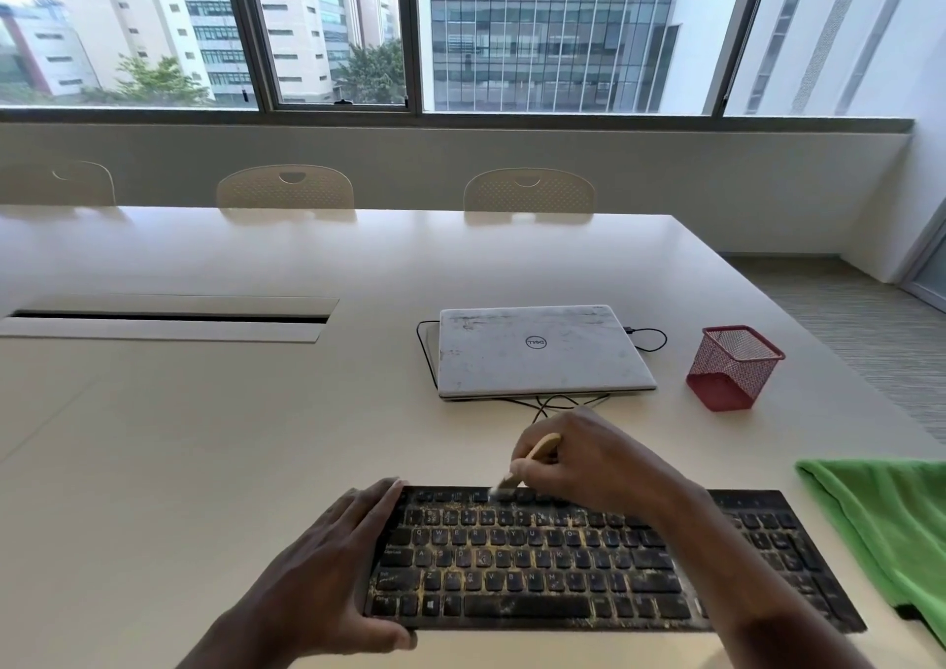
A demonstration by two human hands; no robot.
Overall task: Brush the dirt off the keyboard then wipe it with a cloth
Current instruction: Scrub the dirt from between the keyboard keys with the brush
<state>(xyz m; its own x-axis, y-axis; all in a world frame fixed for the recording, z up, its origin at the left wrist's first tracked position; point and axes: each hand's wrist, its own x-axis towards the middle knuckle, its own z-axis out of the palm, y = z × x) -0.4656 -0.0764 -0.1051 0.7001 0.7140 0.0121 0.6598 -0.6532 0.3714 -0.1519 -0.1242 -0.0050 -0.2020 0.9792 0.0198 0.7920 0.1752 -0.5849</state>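
- The pale surface point(205, 438) fills the view, and all the action is at its near edge, right in front of the person.
- The black keyboard point(537, 566) lies flat there, long side toward us. Yellowish crumbs point(563, 520) are scattered between nearly every row of keys.
- The green cloth point(885, 525) lies spread just right of the keyboard, with no hand on it. The wipe is yet to come.
- A closed laptop point(537, 351) sits farther back with its cable trailing, and a red mesh pot point(732, 366) stands to its right. Neither is in play.
- The left hand point(327, 566) braces the keyboard's left end. Its fingers lie straight along that edge, the thumb is at the near corner, and it grips nothing.
- The right hand point(588, 458) reaches over the far side, its fingers curled and pinching a small wooden-handled brush point(542, 447).
- The bristles are down on the far top row of keys, left of centre.
- My call is that brushing is at an early stage. The dirt looks thick across the middle and near rows, so most of the sweeping is left, and then the whole cloth pass.
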